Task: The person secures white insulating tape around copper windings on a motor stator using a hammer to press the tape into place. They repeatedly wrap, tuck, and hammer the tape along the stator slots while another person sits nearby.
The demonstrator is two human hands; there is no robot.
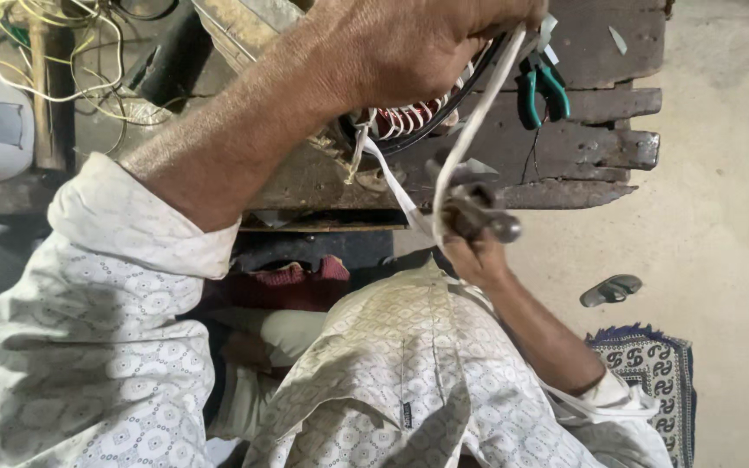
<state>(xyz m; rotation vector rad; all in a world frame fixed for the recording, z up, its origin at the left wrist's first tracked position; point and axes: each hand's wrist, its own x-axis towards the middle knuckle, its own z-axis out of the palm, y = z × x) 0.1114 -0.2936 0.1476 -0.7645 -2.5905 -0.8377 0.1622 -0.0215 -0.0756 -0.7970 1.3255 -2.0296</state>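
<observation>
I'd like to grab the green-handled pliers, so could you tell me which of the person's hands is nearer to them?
Left. The left hand grips the coil just beside the pliers; the right hand is lower, off the bench, holding white tape.

Repair workshop; scarred wooden bench (600, 143); green-handled pliers (541, 91); tangled wires (36, 52).

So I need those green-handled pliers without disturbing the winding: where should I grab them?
Take the pliers by their two green handles, coming in from the right side of the wooden bench. The handles lie bare on the planks, while the left hand and white tape crowd their left.
</observation>
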